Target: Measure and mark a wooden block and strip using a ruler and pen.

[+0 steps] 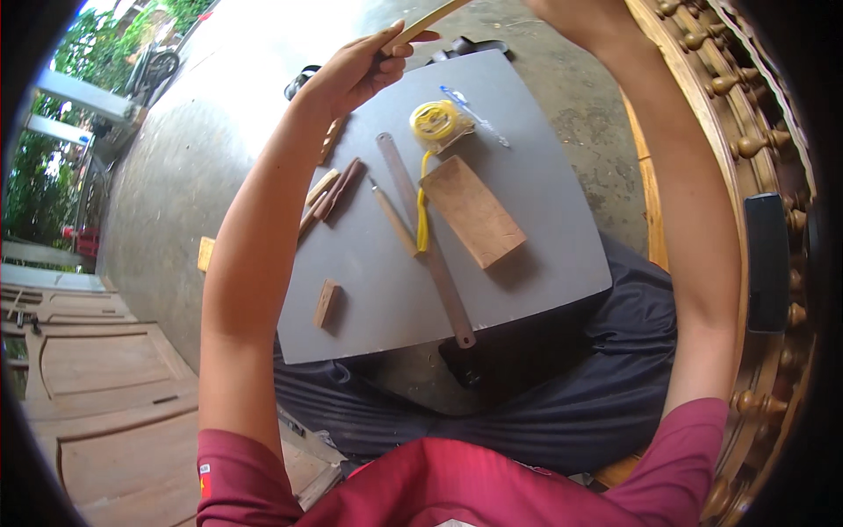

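Observation:
My left hand [364, 68] is raised past the far left of the grey table [536, 176], its fingers closed round a thin wooden stick [428, 22]. The stick slants up and right, out of the picture. At the top edge, my right hand [562, 9] is mostly cut off, so its fingers are hidden. Below lie a wooden block [474, 211], a round yellow tape measure [436, 121] with a loose yellow strip, and a long flat metal strip [439, 272]. A thin pointed tool with a wooden handle [395, 224] touches the strip.
A pen [477, 116] lies at the table's far right. A small wooden piece [327, 303] sits near left, with dark wooden pieces [341, 191] beyond it. Turned wooden spindles [755, 145] and a dark phone-like slab [767, 263] line the right. Wooden panels [114, 360] lie left.

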### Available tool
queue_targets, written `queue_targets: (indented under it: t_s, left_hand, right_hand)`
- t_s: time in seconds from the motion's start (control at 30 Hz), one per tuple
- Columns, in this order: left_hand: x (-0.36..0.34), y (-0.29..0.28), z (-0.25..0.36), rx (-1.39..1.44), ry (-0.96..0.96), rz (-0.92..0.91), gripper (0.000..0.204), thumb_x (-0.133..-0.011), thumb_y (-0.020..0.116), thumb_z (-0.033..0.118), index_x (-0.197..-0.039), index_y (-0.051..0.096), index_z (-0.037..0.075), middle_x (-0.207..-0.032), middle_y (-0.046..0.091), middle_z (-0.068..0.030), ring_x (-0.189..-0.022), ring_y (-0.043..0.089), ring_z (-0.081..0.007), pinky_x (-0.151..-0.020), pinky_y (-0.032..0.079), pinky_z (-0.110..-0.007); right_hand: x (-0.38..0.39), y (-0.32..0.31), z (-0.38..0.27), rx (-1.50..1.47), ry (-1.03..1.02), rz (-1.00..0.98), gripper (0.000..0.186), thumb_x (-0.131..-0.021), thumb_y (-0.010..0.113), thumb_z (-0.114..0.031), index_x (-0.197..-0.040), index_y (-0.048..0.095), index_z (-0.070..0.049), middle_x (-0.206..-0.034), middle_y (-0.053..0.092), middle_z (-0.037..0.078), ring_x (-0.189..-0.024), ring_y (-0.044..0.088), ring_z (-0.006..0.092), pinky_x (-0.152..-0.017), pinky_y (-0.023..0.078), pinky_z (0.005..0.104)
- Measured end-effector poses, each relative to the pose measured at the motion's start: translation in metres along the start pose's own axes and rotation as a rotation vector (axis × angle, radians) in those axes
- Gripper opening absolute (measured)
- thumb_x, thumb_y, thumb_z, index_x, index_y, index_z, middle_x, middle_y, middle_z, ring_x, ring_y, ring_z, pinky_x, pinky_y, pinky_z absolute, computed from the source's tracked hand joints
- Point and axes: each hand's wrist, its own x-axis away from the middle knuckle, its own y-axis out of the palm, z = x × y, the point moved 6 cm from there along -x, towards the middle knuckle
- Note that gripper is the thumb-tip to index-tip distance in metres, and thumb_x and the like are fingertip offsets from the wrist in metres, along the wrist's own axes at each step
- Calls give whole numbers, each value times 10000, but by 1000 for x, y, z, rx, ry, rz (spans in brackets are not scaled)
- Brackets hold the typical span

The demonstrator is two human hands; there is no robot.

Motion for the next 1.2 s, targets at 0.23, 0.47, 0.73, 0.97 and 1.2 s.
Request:
queue_targets:
  t_s: [0.23, 0.47, 0.73, 0.97, 1.2]
  left_hand:
    - [89, -44, -4, 124, 32, 212, 503, -1140, 580, 356, -1424, 619, -57, -887, 619, 16, -723, 527, -47, -592, 460, -163]
    - [234, -44, 7, -234, 72, 471, 433, -1112, 621, 324, -1344, 682, -37, -824, 582, 9, -726, 557, -91, -671, 461, -239]
    - [325, 16, -26, -644, 131, 852, 258, -1042, 698, 232, -1106, 762, -10, -669, 578, 3, -620, 544, -62, -585, 436, -262]
    - [316, 68, -47, -899, 167, 875, 297, -1024, 728, 293, -1102, 781, 11, -654, 638, -96, -557, 607, -207, -589, 484, -348]
    - [345, 84, -49, -1203, 342, 917, 303, -979, 771, 301, -1147, 764, 48, -1018, 687, -122, -938, 664, -290, -847, 535, -413]
  right_hand:
    - [8, 2, -4, -398, 97, -283, 336, -1014, 672, -309, -1183, 768, -34, -1068, 786, 202, -992, 753, 344, -923, 580, 421]
    - [20, 38, -58, -478, -110, -576, 223, -1044, 685, -144, -1168, 728, 36, -1122, 778, 148, -1055, 760, 252, -994, 585, 346]
    - [39, -8, -159, -601, -358, -431, 230, -1055, 686, -202, -1223, 762, -65, -1105, 737, 91, -1114, 724, 260, -971, 592, 383]
    - [88, -14, -209, -333, -409, -510, 388, -1012, 725, -390, -1297, 727, -128, -1138, 695, 109, -1071, 672, 333, -1009, 512, 493]
    - [128, -64, -215, -405, -424, -595, 513, -989, 742, -434, -1377, 683, -104, -1355, 650, 150, -1240, 593, 393, -1077, 486, 488]
